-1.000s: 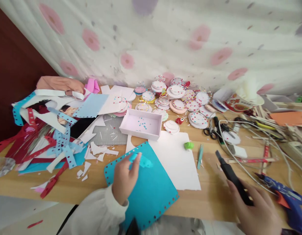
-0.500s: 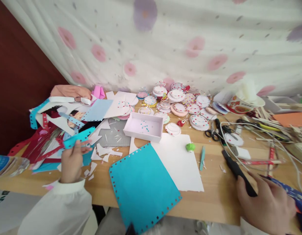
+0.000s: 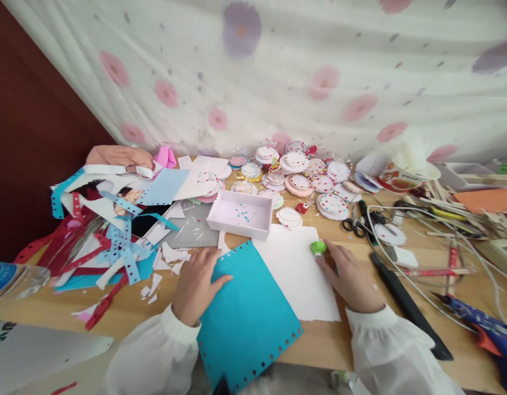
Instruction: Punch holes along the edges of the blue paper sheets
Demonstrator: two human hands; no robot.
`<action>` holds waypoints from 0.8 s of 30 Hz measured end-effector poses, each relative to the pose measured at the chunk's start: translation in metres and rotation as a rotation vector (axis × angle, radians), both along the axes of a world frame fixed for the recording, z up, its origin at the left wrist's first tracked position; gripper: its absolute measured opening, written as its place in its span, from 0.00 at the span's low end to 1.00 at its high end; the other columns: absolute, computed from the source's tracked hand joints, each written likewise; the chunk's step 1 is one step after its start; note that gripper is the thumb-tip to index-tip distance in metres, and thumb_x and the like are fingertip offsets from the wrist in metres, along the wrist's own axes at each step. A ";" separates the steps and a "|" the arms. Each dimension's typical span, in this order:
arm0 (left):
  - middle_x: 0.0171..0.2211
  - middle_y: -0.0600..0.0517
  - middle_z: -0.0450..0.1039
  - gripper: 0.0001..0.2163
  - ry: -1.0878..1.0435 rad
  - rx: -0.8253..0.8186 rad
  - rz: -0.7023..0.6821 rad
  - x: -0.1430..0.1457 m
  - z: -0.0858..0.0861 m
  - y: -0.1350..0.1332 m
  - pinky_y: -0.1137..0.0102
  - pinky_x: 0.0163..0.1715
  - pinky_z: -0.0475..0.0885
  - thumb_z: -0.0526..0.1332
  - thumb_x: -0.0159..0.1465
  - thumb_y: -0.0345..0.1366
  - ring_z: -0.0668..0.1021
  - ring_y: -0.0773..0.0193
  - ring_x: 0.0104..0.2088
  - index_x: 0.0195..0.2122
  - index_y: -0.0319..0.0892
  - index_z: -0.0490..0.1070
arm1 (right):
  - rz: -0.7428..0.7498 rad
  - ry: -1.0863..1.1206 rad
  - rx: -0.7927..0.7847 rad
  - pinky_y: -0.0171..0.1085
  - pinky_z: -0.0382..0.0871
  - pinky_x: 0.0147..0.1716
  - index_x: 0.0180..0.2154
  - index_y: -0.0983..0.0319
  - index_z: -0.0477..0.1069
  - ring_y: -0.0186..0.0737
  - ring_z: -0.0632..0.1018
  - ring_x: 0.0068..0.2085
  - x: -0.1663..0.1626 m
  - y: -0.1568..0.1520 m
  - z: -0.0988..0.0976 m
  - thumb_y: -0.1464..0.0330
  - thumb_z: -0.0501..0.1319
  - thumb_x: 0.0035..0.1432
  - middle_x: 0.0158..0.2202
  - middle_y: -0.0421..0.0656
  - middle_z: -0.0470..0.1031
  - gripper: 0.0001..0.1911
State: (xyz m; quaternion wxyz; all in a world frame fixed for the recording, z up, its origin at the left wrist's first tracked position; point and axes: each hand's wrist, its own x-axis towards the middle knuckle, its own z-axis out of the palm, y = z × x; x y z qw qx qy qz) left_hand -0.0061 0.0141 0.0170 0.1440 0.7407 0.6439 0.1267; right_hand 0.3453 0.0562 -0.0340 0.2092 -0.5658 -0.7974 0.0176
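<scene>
My left hand (image 3: 201,282) lies with its fingers spread over the left corner of a turquoise sheet (image 3: 249,323). Small punched holes run along several edges of that sheet, and its near part overhangs the table. Beside a small green craft punch (image 3: 318,248) is my right hand (image 3: 352,277), thumb and fingers apart, with the fingertips at the punch's right side. The punch stands on the right edge of a white sheet (image 3: 298,274), partly covered by the turquoise one. My right hand hides most of a slim teal tool behind it.
A pale open box (image 3: 259,222) with tiny blue dots inside stands behind the sheets. Paper strips and scraps (image 3: 113,236) heap at left by a water bottle (image 3: 15,278). Decorated paper discs (image 3: 297,184) line the back. A long black bar (image 3: 410,307), glue gun (image 3: 479,323) and cable lie right.
The turquoise strip has left my left hand, which moved right onto the turquoise sheet. My right hand let go of the black bar and moved left to the green punch.
</scene>
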 end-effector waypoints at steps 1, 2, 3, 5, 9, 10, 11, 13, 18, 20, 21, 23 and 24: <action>0.47 0.44 0.69 0.18 0.001 -0.016 0.016 0.000 -0.001 0.000 0.57 0.47 0.68 0.60 0.62 0.40 0.71 0.50 0.49 0.52 0.43 0.64 | 0.001 -0.009 -0.015 0.48 0.70 0.42 0.51 0.69 0.64 0.51 0.74 0.42 0.000 0.004 -0.001 0.59 0.51 0.64 0.41 0.55 0.73 0.22; 0.46 0.44 0.70 0.17 -0.008 -0.032 0.032 -0.002 -0.001 -0.001 0.58 0.45 0.69 0.60 0.62 0.39 0.72 0.51 0.48 0.52 0.43 0.65 | -0.006 -0.014 -0.017 0.48 0.70 0.41 0.49 0.68 0.66 0.51 0.75 0.40 0.001 0.007 -0.001 0.59 0.51 0.64 0.39 0.53 0.73 0.21; 0.45 0.44 0.70 0.17 -0.024 -0.045 0.046 -0.003 -0.001 0.000 0.60 0.44 0.70 0.60 0.61 0.38 0.73 0.52 0.46 0.51 0.43 0.65 | -0.016 -0.018 -0.013 0.47 0.70 0.40 0.47 0.68 0.67 0.51 0.75 0.40 0.001 0.009 -0.001 0.58 0.53 0.63 0.38 0.52 0.73 0.20; 0.41 0.46 0.72 0.14 -0.064 -0.066 0.055 -0.007 0.002 0.000 0.63 0.39 0.71 0.60 0.61 0.37 0.75 0.54 0.41 0.47 0.43 0.68 | -0.024 -0.032 -0.016 0.48 0.69 0.40 0.46 0.66 0.67 0.52 0.74 0.41 0.000 0.011 0.001 0.58 0.55 0.61 0.40 0.52 0.73 0.19; 0.30 0.51 0.71 0.06 -0.174 -0.073 0.036 -0.016 0.014 -0.001 0.69 0.32 0.70 0.56 0.63 0.38 0.75 0.60 0.32 0.34 0.43 0.69 | -0.015 -0.045 -0.046 0.48 0.69 0.39 0.44 0.66 0.67 0.52 0.75 0.41 -0.006 0.012 0.006 0.58 0.55 0.60 0.40 0.52 0.73 0.18; 0.30 0.51 0.71 0.07 -0.216 -0.081 0.031 -0.020 0.018 -0.002 0.69 0.32 0.70 0.55 0.63 0.38 0.75 0.60 0.32 0.33 0.43 0.69 | -0.012 -0.041 -0.049 0.48 0.69 0.39 0.44 0.65 0.67 0.51 0.75 0.41 -0.009 0.013 0.010 0.58 0.55 0.61 0.40 0.52 0.73 0.18; 0.32 0.50 0.72 0.07 -0.263 -0.094 0.027 -0.024 0.022 -0.005 0.70 0.34 0.71 0.55 0.64 0.39 0.75 0.60 0.34 0.33 0.43 0.69 | -0.002 -0.015 -0.048 0.47 0.70 0.39 0.44 0.65 0.66 0.50 0.75 0.40 -0.013 0.013 0.014 0.58 0.55 0.61 0.40 0.52 0.72 0.17; 0.35 0.50 0.74 0.07 -0.349 -0.149 0.019 -0.034 0.030 -0.012 0.72 0.36 0.71 0.55 0.64 0.40 0.76 0.60 0.38 0.36 0.44 0.69 | 0.058 0.099 -0.061 0.46 0.70 0.40 0.45 0.64 0.65 0.47 0.75 0.41 -0.027 0.013 0.028 0.60 0.56 0.61 0.45 0.53 0.71 0.16; 0.33 0.52 0.77 0.09 -0.410 -0.173 0.070 -0.055 0.051 -0.039 0.76 0.32 0.74 0.60 0.59 0.45 0.79 0.60 0.35 0.35 0.46 0.73 | 0.405 0.354 -0.190 0.45 0.70 0.48 0.43 0.59 0.65 0.48 0.68 0.56 -0.084 0.019 0.065 0.64 0.59 0.59 0.60 0.53 0.60 0.10; 0.33 0.51 0.79 0.11 -0.404 -0.129 0.134 -0.059 0.058 -0.050 0.76 0.31 0.75 0.62 0.57 0.47 0.80 0.59 0.33 0.33 0.46 0.75 | 0.510 0.315 -0.218 0.47 0.67 0.52 0.43 0.59 0.66 0.48 0.68 0.57 -0.105 0.026 0.067 0.65 0.60 0.58 0.61 0.52 0.59 0.11; 0.33 0.51 0.79 0.11 -0.393 -0.110 0.166 -0.060 0.061 -0.056 0.76 0.29 0.76 0.63 0.56 0.47 0.80 0.58 0.32 0.32 0.46 0.76 | 0.539 0.293 -0.231 0.47 0.68 0.52 0.43 0.59 0.66 0.48 0.70 0.55 -0.113 0.030 0.066 0.66 0.60 0.58 0.59 0.53 0.61 0.11; 0.32 0.51 0.80 0.12 -0.368 -0.068 0.228 -0.063 0.064 -0.066 0.76 0.28 0.77 0.64 0.53 0.48 0.81 0.57 0.31 0.31 0.47 0.77 | 0.558 0.271 -0.233 0.46 0.69 0.51 0.43 0.60 0.67 0.47 0.72 0.53 -0.122 0.036 0.061 0.67 0.60 0.57 0.55 0.52 0.66 0.11; 0.32 0.51 0.81 0.12 -0.360 -0.053 0.249 -0.064 0.065 -0.069 0.75 0.28 0.77 0.65 0.52 0.48 0.81 0.57 0.31 0.31 0.47 0.78 | 0.553 0.271 -0.230 0.46 0.70 0.50 0.43 0.61 0.67 0.47 0.73 0.52 -0.123 0.036 0.059 0.67 0.60 0.57 0.53 0.53 0.67 0.11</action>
